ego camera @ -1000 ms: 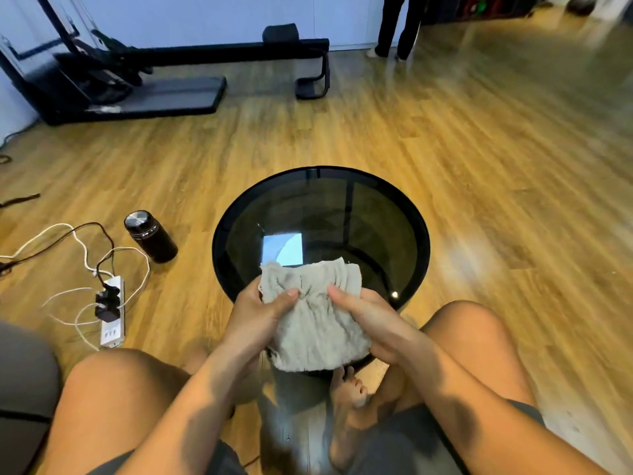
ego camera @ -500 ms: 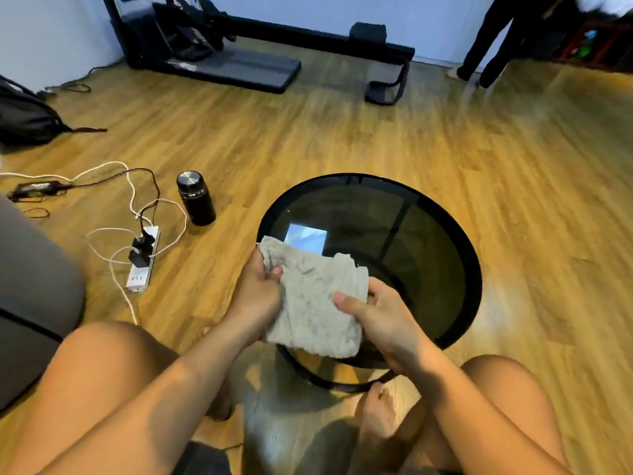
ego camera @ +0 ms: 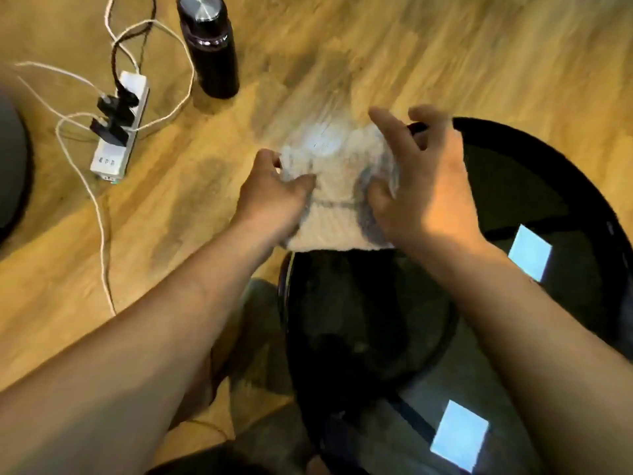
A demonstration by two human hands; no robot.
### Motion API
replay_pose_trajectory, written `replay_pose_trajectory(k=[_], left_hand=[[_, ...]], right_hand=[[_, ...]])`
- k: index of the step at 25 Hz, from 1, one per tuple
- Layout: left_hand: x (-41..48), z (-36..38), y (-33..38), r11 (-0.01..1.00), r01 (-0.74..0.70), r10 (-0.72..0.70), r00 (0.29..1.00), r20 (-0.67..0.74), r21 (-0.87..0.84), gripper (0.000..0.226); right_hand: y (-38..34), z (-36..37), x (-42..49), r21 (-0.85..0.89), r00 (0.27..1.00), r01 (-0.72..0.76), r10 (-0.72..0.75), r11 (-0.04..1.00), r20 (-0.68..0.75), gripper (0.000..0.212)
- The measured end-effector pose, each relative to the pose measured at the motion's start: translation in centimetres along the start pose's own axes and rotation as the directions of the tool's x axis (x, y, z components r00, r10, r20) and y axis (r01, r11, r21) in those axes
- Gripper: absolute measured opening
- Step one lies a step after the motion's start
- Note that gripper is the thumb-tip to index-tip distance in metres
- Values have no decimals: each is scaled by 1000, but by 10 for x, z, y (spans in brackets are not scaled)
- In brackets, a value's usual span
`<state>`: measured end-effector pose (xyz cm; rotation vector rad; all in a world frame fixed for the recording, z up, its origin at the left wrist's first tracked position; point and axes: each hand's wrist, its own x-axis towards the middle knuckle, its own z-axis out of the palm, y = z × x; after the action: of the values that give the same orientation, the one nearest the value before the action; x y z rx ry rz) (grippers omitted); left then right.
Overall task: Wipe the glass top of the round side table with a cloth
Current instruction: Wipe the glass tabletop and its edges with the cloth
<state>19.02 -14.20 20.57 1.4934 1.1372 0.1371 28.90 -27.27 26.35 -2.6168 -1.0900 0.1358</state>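
The round side table [ego camera: 534, 186] has a dark glass top in a black rim and fills the right and lower middle of the view. A pale grey cloth [ego camera: 337, 186], blurred by motion, hangs over the table's upper left edge. My left hand [ego camera: 274, 197] pinches the cloth's left side. My right hand [ego camera: 424, 180] grips its right side with the thumb under a fold and the fingers spread above. Both forearms reach in from below. The glass reflects two bright rectangles.
A dark bottle with a metal cap [ego camera: 209, 46] stands on the wooden floor at upper left. A white power strip [ego camera: 118, 132] with black plugs and looping white cables lies left of it. A grey cushion edge [ego camera: 10, 166] shows at far left.
The view has swung down and in close, so the table now sits right and below. Both hands carried the cloth out to the table's far left edge, and the right fingers have spread.
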Motion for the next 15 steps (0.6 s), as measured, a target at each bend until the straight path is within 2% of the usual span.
replay_pose_trajectory(k=[1,2,3,5,7,8,9,12,13,14,15], left_hand=[[-7,-1,-6,994,107,-107,994,5,-37,25],[-17,-4,-13,981,181,-182,983,-11,-73,23],[-32,-11,-20,971,220,-223,974,-27,-89,21],[-67,-24,-34,962,267,-266,964,26,-49,14],[-107,-36,-44,955,296,-290,938,188,-6,8],[-123,-43,-47,959,283,-279,933,226,15,7],[-131,-55,-48,965,259,-263,944,201,46,9],[-115,-90,-49,982,186,-185,982,-35,21,10],[-102,-93,-43,984,178,-177,982,-58,2,10],[-89,-90,-34,986,167,-167,986,-13,16,13],[-76,-80,-27,987,151,-155,983,96,48,17]], right_hand=[[-6,2,2,-99,988,146,-139,984,71,49],[-12,4,2,-153,945,295,-264,943,194,44],[-20,7,2,-174,883,401,-329,899,335,44],[-37,18,7,-188,800,467,-323,864,505,46],[-58,26,4,-215,756,481,-278,850,592,51],[-63,28,-5,-202,710,531,-303,823,635,52],[-67,29,-18,-134,623,609,-367,782,691,50],[-62,18,-44,176,222,822,-589,542,777,44],[-53,15,-31,219,158,849,-628,480,762,44],[-44,16,-11,207,184,856,-654,474,734,45],[-32,17,11,153,284,833,-648,532,707,46]])
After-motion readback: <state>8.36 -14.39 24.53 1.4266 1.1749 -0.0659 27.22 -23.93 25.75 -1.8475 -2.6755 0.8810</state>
